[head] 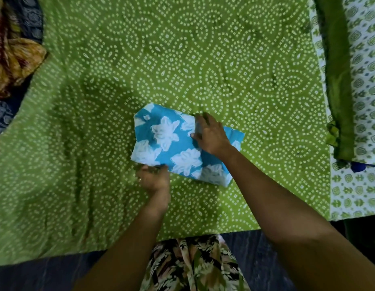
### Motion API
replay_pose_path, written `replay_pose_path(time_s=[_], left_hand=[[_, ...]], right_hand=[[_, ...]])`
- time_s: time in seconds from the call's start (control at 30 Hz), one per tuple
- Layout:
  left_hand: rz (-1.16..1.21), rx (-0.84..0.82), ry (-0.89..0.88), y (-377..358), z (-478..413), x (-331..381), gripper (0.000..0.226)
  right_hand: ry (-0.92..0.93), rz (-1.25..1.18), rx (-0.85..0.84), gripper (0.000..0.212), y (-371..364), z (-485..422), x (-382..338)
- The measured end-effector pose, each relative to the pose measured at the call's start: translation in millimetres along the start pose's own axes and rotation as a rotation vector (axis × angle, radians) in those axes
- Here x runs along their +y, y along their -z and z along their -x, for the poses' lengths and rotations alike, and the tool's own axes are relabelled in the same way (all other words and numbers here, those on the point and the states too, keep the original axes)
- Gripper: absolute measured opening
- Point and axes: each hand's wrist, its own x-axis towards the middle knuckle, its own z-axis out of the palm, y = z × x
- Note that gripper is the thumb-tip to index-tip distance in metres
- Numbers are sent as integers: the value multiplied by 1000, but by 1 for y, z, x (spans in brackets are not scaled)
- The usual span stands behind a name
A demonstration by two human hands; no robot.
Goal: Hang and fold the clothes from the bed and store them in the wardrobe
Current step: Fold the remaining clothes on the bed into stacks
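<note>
A folded blue cloth with white flowers (172, 141) lies in the middle of the bed's green dotted sheet (182, 59). My left hand (154, 177) grips the cloth's near left corner, its fingers curled on the edge. On the cloth's right half rests my right hand (209, 136), palm down with the fingers spread; motion blurs the fingertips.
A heap of unfolded clothes in yellow, red and dark blue (12, 59) lies at the bed's left edge. A folded plain green garment (337, 80) lies on a white cloth with green print (363, 185) at the right. The bed's near edge meets dark floor (46, 276).
</note>
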Motion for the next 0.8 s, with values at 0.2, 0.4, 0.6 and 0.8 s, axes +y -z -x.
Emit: replay_pose_path(time_s=[0.2, 0.4, 0.6, 0.8], left_hand=[[365, -546, 429, -7, 5, -10, 29], [681, -656, 190, -25, 7, -2, 71], [513, -1019, 227, -39, 29, 28, 70], [306, -1045, 66, -69, 73, 54, 46]], right_hand=[[4, 99, 13, 71, 2, 3, 17], [-145, -287, -80, 52, 21, 17, 26], [-380, -593, 386, 45, 21, 82, 51], [-426, -617, 640, 36, 37, 131, 82]])
